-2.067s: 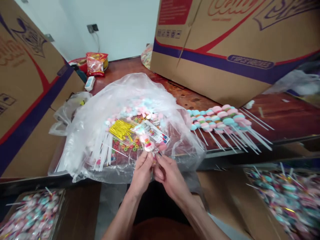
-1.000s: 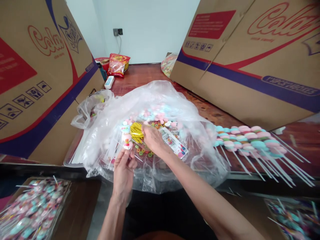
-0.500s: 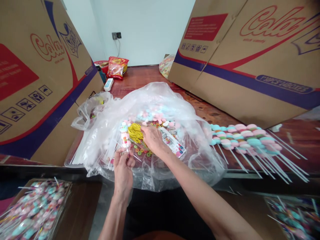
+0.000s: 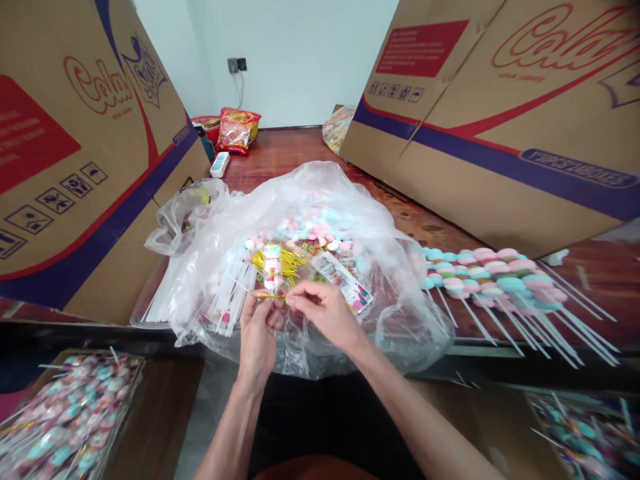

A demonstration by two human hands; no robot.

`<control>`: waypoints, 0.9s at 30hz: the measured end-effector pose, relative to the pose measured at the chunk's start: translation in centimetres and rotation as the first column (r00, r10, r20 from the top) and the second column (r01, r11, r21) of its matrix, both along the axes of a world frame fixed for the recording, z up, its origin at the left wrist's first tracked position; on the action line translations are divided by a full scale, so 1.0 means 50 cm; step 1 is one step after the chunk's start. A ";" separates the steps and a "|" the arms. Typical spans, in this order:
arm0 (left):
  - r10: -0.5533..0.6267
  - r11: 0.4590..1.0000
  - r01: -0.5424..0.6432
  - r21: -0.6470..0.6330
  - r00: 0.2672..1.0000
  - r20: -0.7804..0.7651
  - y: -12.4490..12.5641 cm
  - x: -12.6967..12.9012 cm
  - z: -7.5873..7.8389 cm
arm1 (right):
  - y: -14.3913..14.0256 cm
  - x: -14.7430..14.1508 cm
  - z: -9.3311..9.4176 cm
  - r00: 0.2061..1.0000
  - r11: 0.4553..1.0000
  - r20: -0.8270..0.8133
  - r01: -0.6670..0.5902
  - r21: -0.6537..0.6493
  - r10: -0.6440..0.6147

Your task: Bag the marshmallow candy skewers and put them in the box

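In my left hand (image 4: pixel 260 327) is a marshmallow skewer (image 4: pixel 273 270) in a clear wrapper, pinched near its lower end and held upright. My right hand (image 4: pixel 320 307) closes its fingertips on a gold twist tie (image 4: pixel 271 295) that lies across the neck of the wrapper. Behind the skewer lies a bundle of gold twist ties (image 4: pixel 290 261). A printed packaging sleeve (image 4: pixel 345 280) rests just beyond my right hand. White sticks (image 4: pixel 237 293) lie left of the skewer, and loose pink, white and blue marshmallows (image 4: pixel 320 228) are heaped behind, partly under a clear plastic bag (image 4: pixel 320 180).
Unwrapped marshmallow skewers (image 4: pixel 495 277) are piled at the right of the table. Large cartons stand at left (image 4: pixel 100 173) and right (image 4: pixel 465 193). Below the table edge are boxes of wrapped skewers, left (image 4: pixel 70 413) and right (image 4: pixel 585 427). A red snack packet (image 4: pixel 237 130) lies at the back.
My right hand has left the bundle with a twist tie and come down to the wrapper's neck. My left hand has shifted slightly right with the skewer.
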State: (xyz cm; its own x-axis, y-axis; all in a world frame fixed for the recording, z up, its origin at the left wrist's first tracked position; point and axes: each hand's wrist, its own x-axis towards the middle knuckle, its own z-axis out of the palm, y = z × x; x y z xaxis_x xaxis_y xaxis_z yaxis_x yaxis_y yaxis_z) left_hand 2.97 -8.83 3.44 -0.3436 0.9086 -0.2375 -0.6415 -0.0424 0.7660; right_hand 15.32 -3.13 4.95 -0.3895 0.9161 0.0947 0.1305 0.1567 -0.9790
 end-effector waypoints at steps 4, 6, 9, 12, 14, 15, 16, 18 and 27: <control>-0.082 0.996 0.082 0.020 0.996 -0.022 -0.009 0.035 0.003 | -0.036 0.012 -0.026 0.991 0.986 -0.042 0.121 -0.118 -0.127; -0.101 0.993 0.104 0.048 0.994 -0.048 -0.014 0.049 0.000 | -0.042 0.019 -0.033 0.984 0.977 -0.050 0.163 -0.135 -0.171; -0.105 0.989 0.119 0.084 0.982 -0.159 -0.016 0.065 -0.010 | -0.048 0.030 -0.032 0.973 0.970 -0.068 0.213 -0.119 -0.222; -0.077 0.992 0.100 0.072 0.958 -0.277 -0.016 0.077 -0.020 | -0.057 0.040 -0.027 0.966 0.966 -0.065 0.245 -0.087 -0.251; -0.067 0.994 0.089 0.064 0.954 -0.293 -0.015 0.084 -0.022 | -0.064 0.045 -0.028 0.964 0.965 -0.068 0.251 -0.079 -0.256; -0.072 0.994 0.093 0.062 0.958 -0.278 -0.014 0.088 -0.022 | -0.067 0.048 -0.029 0.964 0.965 -0.070 0.250 -0.081 -0.256; -0.090 0.993 0.107 0.057 0.965 -0.248 -0.013 0.090 -0.020 | -0.071 0.050 -0.032 0.964 0.965 -0.072 0.249 -0.085 -0.255; -0.150 0.987 0.156 0.030 0.977 -0.152 -0.011 0.093 -0.014 | -0.077 0.056 -0.036 0.966 0.967 -0.103 0.228 -0.112 -0.239; -0.580 0.779 0.626 -0.021 0.734 0.354 -0.018 0.076 0.021 | -0.083 0.117 -0.014 0.948 0.975 -0.317 -0.056 -0.214 -0.015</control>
